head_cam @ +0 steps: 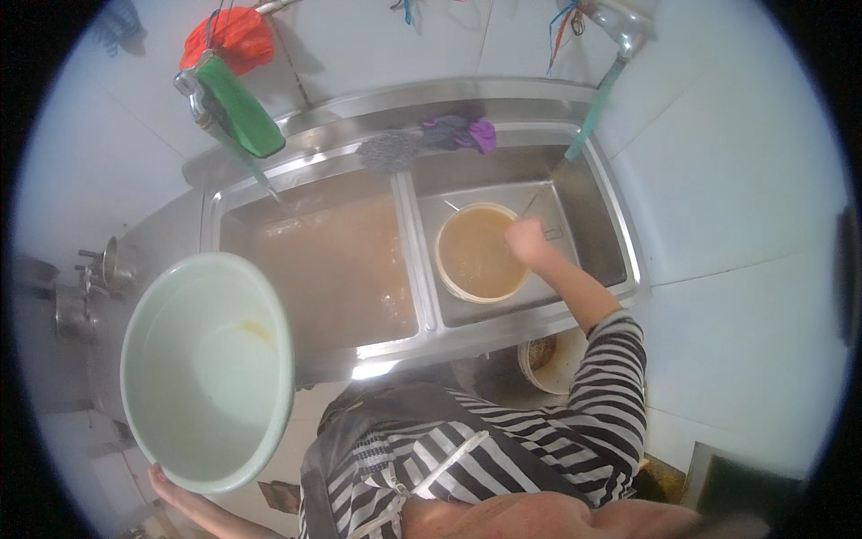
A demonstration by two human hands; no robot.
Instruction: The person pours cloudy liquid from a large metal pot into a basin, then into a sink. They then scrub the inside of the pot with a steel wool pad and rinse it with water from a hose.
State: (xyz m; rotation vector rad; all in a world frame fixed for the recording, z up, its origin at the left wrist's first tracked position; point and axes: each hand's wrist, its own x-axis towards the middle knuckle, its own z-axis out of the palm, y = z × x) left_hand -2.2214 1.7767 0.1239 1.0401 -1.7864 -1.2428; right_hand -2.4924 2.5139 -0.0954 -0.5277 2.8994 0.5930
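A large pale green plastic basin (209, 364) is tilted at the left, its inside facing me and a yellowish streak on its wall. My left hand (165, 482) grips its lower rim, with most of the fingers hidden behind it. In the right sink compartment (485, 192) stands a round whitish bucket (465, 293) full of murky brown water (475, 252). My right hand (527, 241) is closed at the bucket's right rim; its fingertips cannot be made out. Cloudy brownish water (323, 269) fills the left compartment.
A tap with a green sleeve (242, 108) and hose hangs over the left compartment. Another green hose (592, 111) reaches into the right one. A grey mesh scrubber (390, 149) and a purple-grey cloth (465, 133) lie on the back ledge. Under the sink stands a white bucket (566, 364).
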